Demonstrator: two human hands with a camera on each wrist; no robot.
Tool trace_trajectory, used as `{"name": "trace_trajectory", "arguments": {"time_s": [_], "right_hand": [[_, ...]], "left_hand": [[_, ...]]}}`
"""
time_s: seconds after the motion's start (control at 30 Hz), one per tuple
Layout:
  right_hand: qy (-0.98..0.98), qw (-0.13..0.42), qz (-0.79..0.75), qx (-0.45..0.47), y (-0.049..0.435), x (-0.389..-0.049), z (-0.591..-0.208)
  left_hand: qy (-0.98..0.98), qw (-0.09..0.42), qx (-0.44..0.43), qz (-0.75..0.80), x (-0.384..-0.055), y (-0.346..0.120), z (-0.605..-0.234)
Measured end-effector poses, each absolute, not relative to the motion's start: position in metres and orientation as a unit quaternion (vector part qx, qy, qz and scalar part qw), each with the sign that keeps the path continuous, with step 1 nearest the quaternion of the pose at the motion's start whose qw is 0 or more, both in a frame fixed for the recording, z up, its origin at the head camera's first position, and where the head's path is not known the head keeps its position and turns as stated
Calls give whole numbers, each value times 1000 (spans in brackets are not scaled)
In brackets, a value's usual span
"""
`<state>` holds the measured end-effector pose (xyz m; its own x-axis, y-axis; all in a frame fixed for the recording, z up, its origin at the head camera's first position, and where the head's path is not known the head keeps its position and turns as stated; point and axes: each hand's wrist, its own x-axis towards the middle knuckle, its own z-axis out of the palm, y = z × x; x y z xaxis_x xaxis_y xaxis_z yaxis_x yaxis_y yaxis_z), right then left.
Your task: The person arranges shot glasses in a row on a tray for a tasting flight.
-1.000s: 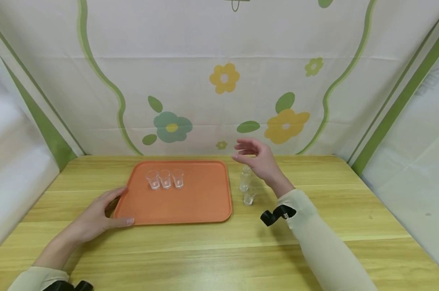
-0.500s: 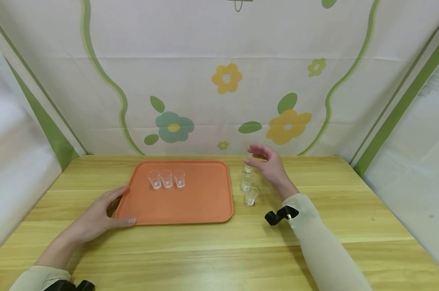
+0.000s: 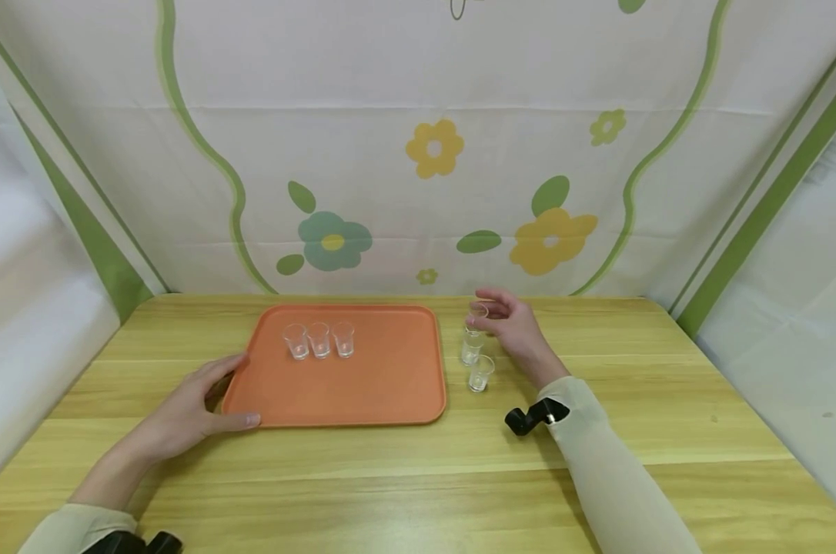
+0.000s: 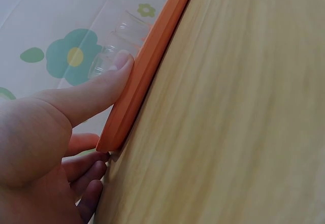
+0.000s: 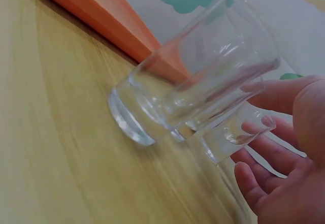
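My left hand [image 3: 185,415] holds the near left corner of an orange tray [image 3: 383,385]. In the left wrist view its thumb [image 4: 109,79] lies over the rim, with the other fingers round the corner. Three clear shot glasses [image 3: 320,341] stand in a row on the tray. To the right of the tray, my right hand [image 3: 511,323] is around the farthest shot glass [image 3: 479,312], its fingers loosely curved and spread. Nearer to me stand a middle shot glass [image 3: 470,348] and a front shot glass [image 3: 482,373], which looms large in the right wrist view.
All this is on a light wooden table [image 3: 362,485]. A white cloth [image 3: 362,69] printed with flowers hangs behind the table, and pale fabric panels [image 3: 37,254] flank both sides.
My right hand has moved down and slightly right, onto the farthest shot glass. The left hand keeps its place at the tray corner, and the view has shifted a little.
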<state>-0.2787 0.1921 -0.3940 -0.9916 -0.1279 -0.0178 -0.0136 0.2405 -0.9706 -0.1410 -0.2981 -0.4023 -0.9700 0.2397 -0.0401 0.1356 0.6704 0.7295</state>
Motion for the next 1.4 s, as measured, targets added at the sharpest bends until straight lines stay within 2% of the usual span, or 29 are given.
{"name": "trace_trajectory", "arguments": {"time_s": [0.27, 0.8, 1.4], "right_hand": [[796, 58, -602, -32, 194, -279, -400], [804, 30, -593, -17, 196, -280, -405], [790, 30, -612, -12, 195, -277, -397]], "left_hand": [[911, 70, 100, 395, -141, -298, -402], [913, 63, 105, 390, -142, -300, -403], [911, 70, 98, 394, -142, -299, -404]]}}
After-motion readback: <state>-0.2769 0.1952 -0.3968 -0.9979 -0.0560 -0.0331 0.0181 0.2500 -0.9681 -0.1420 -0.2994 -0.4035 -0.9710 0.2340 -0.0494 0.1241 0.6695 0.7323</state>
